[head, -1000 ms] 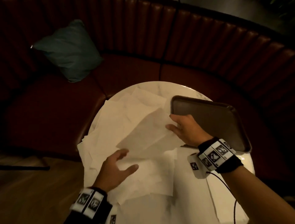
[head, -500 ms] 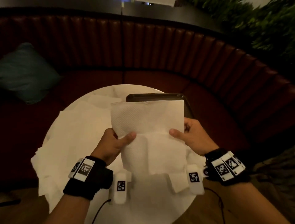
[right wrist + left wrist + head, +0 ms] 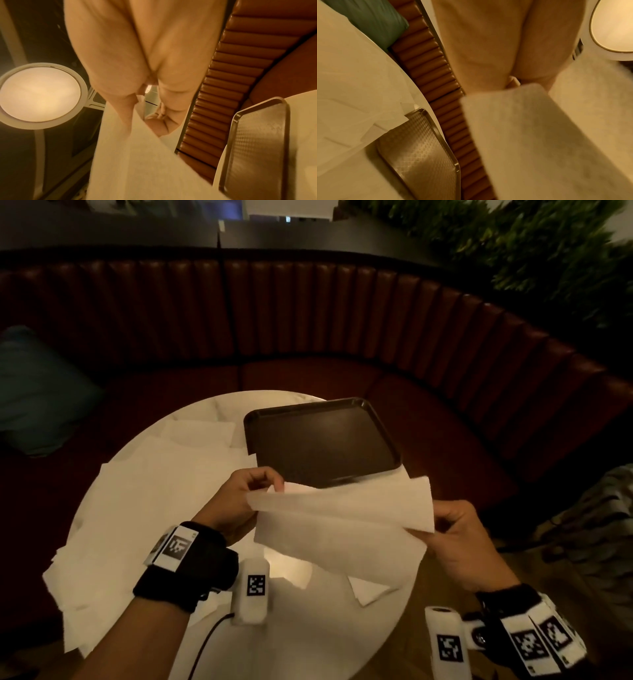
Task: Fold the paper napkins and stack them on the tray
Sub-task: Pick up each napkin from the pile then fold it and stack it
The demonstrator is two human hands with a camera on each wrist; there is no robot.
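I hold one white paper napkin (image 3: 342,518) in the air above the round table's near side, its top part folded over toward me. My left hand (image 3: 253,491) pinches its left upper corner. My right hand (image 3: 448,529) pinches the right end. The napkin (image 3: 539,142) fills the lower right of the left wrist view, and the napkin (image 3: 137,162) fills the lower middle of the right wrist view. A dark rectangular tray (image 3: 318,440) with nothing on it lies on the table just beyond the napkin. Several unfolded napkins (image 3: 154,474) cover the table's left half.
The white marble table (image 3: 308,628) is ringed by a curved red-brown padded bench (image 3: 342,320). A teal cushion (image 3: 37,392) lies on the bench at the left. Green plants (image 3: 531,241) stand behind the bench at the right. A round lamp (image 3: 40,94) glows overhead.
A second ago my right hand lifted a napkin off the pile. Both hands then held it upright, and now its top edge has come down toward me into a fold.
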